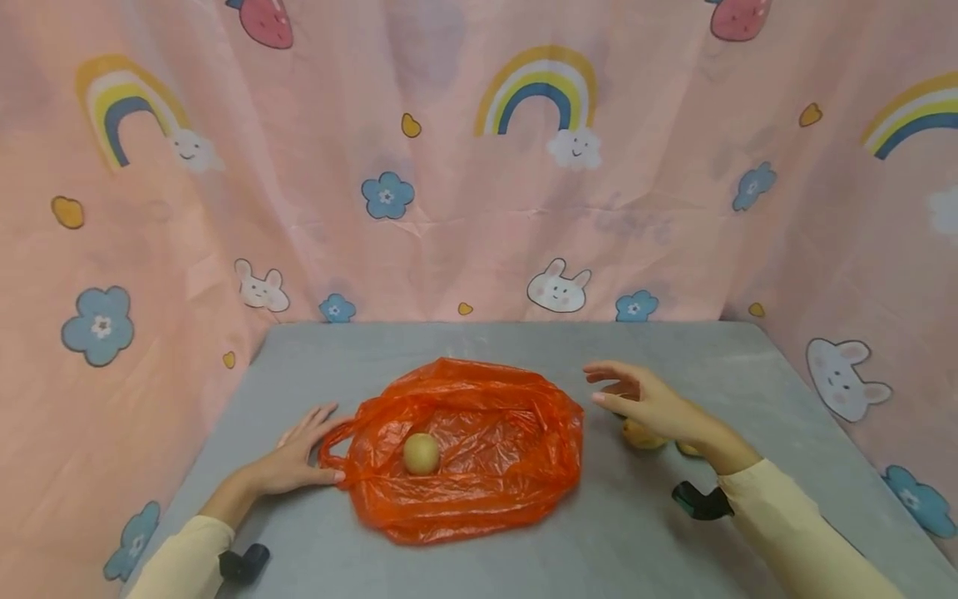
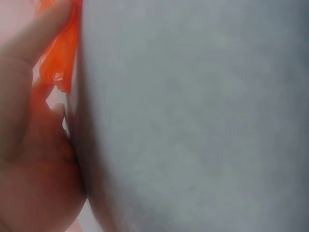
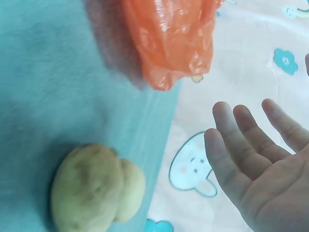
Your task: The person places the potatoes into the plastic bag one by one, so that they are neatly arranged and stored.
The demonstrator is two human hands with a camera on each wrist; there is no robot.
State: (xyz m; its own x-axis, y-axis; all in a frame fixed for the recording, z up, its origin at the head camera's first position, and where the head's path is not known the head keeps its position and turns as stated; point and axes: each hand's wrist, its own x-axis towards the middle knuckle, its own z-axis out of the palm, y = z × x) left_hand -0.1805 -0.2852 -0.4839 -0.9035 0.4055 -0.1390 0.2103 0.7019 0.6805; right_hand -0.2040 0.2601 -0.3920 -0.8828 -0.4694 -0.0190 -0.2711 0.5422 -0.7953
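An orange plastic bag (image 1: 479,520) lies spread on the grey table with its mouth facing up. Inside its left part sits a round yellow-green fruit or vegetable (image 1: 422,454), kind unclear. My left hand (image 1: 299,457) rests beside the bag's left handle (image 1: 333,445), fingers spread and thumb touching the plastic. To the right of the bag, my right hand (image 1: 647,403) hovers with loosely bent fingers and holds nothing. Below it are yellowish lumps partly hidden by the hand; in the right wrist view they look like potatoes (image 3: 89,188).
Pink cloth (image 1: 464,249) printed with rainbows, rabbits and flowers hangs behind and on both sides of the table (image 1: 599,532). A dark wrist device (image 1: 699,501) shows at the right sleeve, another device (image 1: 244,564) at the left.
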